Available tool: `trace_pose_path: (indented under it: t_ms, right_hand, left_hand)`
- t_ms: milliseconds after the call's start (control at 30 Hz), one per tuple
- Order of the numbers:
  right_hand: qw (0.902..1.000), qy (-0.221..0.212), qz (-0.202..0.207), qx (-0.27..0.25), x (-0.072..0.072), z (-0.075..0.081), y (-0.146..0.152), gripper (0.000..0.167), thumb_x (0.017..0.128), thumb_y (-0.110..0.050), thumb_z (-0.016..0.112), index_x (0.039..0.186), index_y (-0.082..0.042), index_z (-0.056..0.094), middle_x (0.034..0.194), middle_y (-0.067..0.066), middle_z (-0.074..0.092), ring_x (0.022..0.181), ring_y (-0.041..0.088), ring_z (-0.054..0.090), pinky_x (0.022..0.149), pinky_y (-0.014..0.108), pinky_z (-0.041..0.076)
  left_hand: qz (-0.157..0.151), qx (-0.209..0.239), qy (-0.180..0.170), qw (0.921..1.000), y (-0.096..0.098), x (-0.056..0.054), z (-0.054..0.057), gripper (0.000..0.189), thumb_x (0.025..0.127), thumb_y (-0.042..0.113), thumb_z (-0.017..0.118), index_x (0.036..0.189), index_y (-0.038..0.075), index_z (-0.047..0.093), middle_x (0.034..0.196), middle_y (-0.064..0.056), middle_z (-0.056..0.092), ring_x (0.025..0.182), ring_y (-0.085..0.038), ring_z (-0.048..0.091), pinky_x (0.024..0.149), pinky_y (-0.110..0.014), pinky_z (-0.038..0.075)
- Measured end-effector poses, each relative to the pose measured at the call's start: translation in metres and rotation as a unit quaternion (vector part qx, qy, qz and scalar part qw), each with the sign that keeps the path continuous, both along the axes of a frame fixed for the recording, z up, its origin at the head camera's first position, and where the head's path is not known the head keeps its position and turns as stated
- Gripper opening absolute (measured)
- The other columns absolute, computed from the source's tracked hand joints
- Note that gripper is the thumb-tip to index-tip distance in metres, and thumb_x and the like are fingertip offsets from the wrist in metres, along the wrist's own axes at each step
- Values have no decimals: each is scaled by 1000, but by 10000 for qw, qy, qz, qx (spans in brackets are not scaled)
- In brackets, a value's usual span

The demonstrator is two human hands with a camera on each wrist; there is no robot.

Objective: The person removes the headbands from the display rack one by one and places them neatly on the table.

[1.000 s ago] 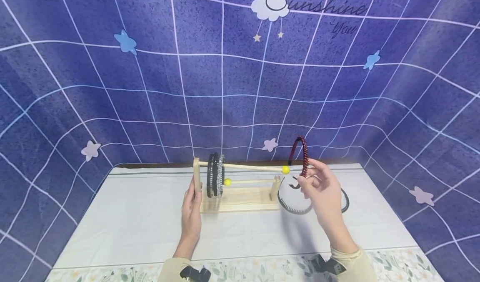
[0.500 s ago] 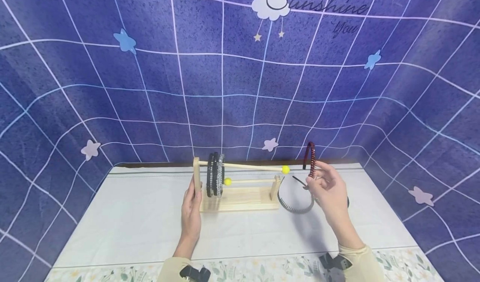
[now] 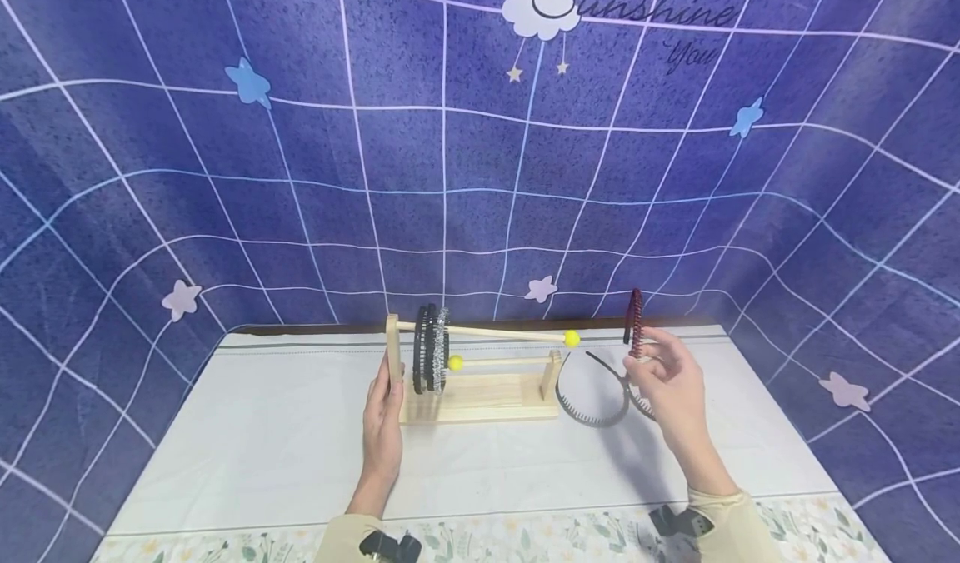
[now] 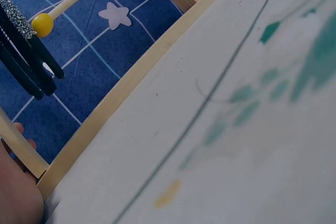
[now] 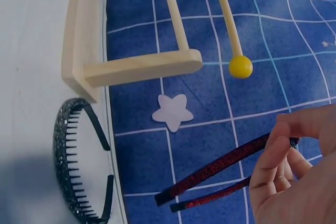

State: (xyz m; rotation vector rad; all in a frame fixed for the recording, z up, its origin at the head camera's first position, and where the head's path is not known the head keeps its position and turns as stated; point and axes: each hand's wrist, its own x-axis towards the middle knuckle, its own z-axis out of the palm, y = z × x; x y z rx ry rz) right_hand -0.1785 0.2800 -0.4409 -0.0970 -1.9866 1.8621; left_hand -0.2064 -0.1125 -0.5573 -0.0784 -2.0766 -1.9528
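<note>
My right hand [image 3: 671,384] pinches a dark red headband [image 3: 636,321] and holds it up above the table, right of the rack. In the right wrist view the red headband [image 5: 215,169] shows its two ends pointing away from the fingers. With my left hand [image 3: 384,421] I grip the left upright [image 3: 393,351] of a wooden rack [image 3: 472,409]. Several black headbands [image 3: 423,351] and a silver glittery headband [image 3: 441,351] hang on the rack's upper rod [image 3: 502,334], close to the left upright. That rod ends in a yellow ball [image 3: 572,339].
A black toothed headband [image 3: 592,421] lies on the white tablecloth [image 3: 262,438], just right of the rack. Another dark headband [image 3: 643,405] lies beside it, partly hidden by my right hand. A lower rod [image 3: 510,361] has a yellow ball [image 3: 455,364] at its left end. A blue curtain [image 3: 480,171] stands behind.
My right hand has moved right with the red headband, away from the upper rod's end, and the headband has turned more edge-on. The left hand and rack have stayed in place.
</note>
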Motion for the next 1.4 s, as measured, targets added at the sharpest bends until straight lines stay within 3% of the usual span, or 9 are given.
trace_pose_path:
  t_ms: [167,333,600,933,1133,1400]
  right_hand:
    - [9996,-133,-16,265,0,-3,10,51,96,13,76,144,1,62,100,-7,72,65,5,68,57,18,55]
    - [9996,-201,13,216,2,-6,22,50,96,11,78,143,0,64,101,-5,72,64,6,69,58,19,59]
    - [9998,-136,91,117,7,-10,38,50,97,14,75,144,5,61,99,-5,71,62,8,68,53,19,55]
    - [9996,-147,-195,138,9,-12,55,47,97,15,75,139,-4,66,99,-7,73,65,6,71,50,19,53]
    - [9964,-260,-602,545,7,-14,65,47,99,11,76,142,-2,65,97,-10,73,64,5,71,50,19,54]
    - [9800,-429,-1216,1515,11,-15,74,39,105,-8,79,142,-2,67,94,-19,69,67,3,71,57,19,61]
  left_hand:
    - [1,-65,-20,10000,0,0,0,56,122,40,35,177,33,26,176,-2,37,163,-26,38,137,-55,21]
    - [33,-94,5,10000,0,0,-1,56,122,38,36,177,32,26,173,-5,41,162,-28,39,136,-57,22]
    - [-12,1,32,10000,1,0,-1,56,123,36,36,178,30,26,176,-4,37,161,-26,40,136,-53,23]
    - [-44,70,17,10000,1,0,-1,57,123,37,35,178,29,25,178,-4,34,161,-25,40,137,-52,23]
    - [-61,41,7,10000,0,0,-1,57,123,38,35,178,30,24,177,-3,35,162,-25,40,136,-54,24]
    - [-53,-1,9,10000,1,1,1,57,123,37,35,178,29,24,177,-5,35,162,-27,39,136,-56,23]
